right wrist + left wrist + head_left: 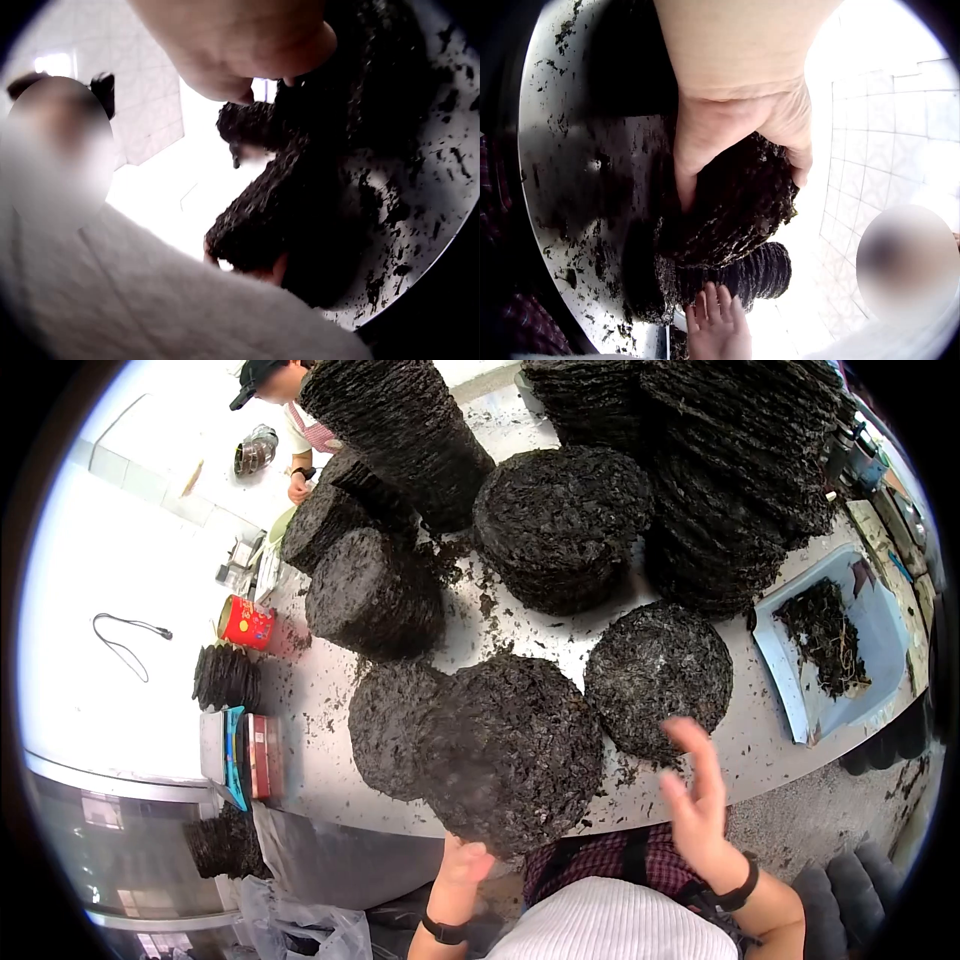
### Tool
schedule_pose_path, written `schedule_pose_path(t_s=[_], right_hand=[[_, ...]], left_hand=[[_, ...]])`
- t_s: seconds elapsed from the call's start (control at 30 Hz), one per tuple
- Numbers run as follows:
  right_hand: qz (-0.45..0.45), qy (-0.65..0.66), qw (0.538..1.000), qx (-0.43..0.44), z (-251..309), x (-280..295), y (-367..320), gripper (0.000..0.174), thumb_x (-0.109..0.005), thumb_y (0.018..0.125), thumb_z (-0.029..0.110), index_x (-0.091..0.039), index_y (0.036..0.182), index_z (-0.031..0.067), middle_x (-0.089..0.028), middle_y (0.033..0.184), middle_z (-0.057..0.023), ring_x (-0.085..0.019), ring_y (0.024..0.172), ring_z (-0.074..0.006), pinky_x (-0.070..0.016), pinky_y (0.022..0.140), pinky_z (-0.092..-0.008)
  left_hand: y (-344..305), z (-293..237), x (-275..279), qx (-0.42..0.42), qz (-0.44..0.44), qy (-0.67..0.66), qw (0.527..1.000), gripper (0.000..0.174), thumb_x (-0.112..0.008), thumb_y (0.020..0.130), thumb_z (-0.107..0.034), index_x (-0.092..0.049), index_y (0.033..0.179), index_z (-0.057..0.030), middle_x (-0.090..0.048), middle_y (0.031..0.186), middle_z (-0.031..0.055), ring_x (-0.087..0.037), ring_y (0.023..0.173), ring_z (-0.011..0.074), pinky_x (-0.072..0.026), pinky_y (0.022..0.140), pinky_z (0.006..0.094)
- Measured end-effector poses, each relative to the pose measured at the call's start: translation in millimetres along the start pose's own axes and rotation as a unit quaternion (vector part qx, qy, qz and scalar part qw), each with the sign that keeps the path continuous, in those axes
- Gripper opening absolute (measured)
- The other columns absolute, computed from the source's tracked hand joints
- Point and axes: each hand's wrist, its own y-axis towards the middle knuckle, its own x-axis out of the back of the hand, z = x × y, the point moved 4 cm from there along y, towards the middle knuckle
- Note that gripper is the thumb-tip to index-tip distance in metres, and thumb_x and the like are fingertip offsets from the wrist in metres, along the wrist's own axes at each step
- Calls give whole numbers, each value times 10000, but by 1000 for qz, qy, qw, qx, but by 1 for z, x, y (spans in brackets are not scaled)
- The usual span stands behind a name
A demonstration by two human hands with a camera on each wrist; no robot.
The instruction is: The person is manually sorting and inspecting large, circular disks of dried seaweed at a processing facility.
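Stacks (560,525) crowd behind the dark disc (515,750) left fingers (801,171) grip; right fingers (708,765) spread.

Seemingly a workshop: dark discs (525,745) and tall stacks (745,470) crowd a littered table (315,775)

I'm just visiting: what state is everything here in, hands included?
Held dark disc: gripped at its edge
Left hand: gripping that disc
Right hand: open, holding nothing
Blue tray: partly filled with dark scraps
Table: littered with dark flakes
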Motion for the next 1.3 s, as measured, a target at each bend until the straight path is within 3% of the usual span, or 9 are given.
schedule_pose_path(t_s=[0.13,0.33,0.37,0.53,0.63,0.7,0.73,0.93,1.3], right_hand=[[188,-118,967,126,43,-46,4,896,-770,712,425,-341,1382,12,-355,1430,-191,-257,1364,-392,-164,1110,-561],[264,-152,944,125,35,-72,0,754,-714,780,339,-384,1360,-12,-364,1431,-204,-314,1352,-356,-220,1116,-507],[240,-143,950,139,40,-67,1,603,-680,803,264,-473,1292,-21,-474,1350,-199,-465,1249,-336,-353,1060,-446],[10,-5,999,30,15,-15,3,371,-570,898,142,-537,1226,-30,-620,1187,-152,-635,1034,-271,-489,893,-317],[-140,75,974,-159,-36,25,-2,449,-511,933,97,-402,1355,-15,-447,1380,-137,-436,1264,-222,-345,1037,-332],[-213,50,972,-84,-53,39,-3,571,-512,930,88,-258,1435,9,-255,1489,-130,-194,1401,-218,-184,1126,-375],[-237,-21,970,-46,-43,39,-4,540,-523,917,81,-313,1407,-1,-312,1455,-139,-256,1377,-241,-204,1118,-393],[188,-93,973,99,40,-39,0,691,-783,727,226,-449,1276,-27,-447,1349,-211,-432,1261,-360,-358,1038,-422],[283,-115,945,118,51,-62,-6,678,-717,758,212,-427,1334,1,-388,1419,-203,-388,1309,-359,-372,1048,-420]], left_hand=[[11,-1,-36,-7,-18,72,997,878,-833,637,-170,-373,1368,-12,-481,1331,117,-474,1228,290,-377,1047,451],[15,3,-42,-28,-34,104,994,924,-859,590,-72,-361,1366,-18,-488,1315,113,-470,1227,274,-382,1046,432],[15,3,-39,-21,-50,107,993,917,-858,588,-68,-366,1360,-18,-493,1309,110,-475,1220,272,-388,1039,431],[14,2,-14,-45,-75,78,993,878,-855,579,-53,-401,1329,-26,-513,1270,96,-508,1166,258,-408,1002,415],[12,-3,-18,-44,-80,59,994,817,-843,605,-76,-430,1309,-34,-516,1264,88,-515,1157,252,-407,1001,415],[11,-2,-16,-22,-70,57,996,793,-830,625,-79,-429,1307,-27,-521,1257,79,-513,1159,246,-410,997,417],[11,0,-17,-7,-72,76,994,776,-823,631,-72,-433,1299,-12,-529,1250,79,-511,1162,243,-402,1005,412],[14,16,-46,14,-9,287,958,819,-838,675,-122,-366,1328,29,-512,1269,121,-496,1168,208,-409,994,362],[0,10,-40,22,-28,363,931,693,-853,644,-184,-528,1231,-8,-592,1202,111,-577,1076,212,-470,918,361]])
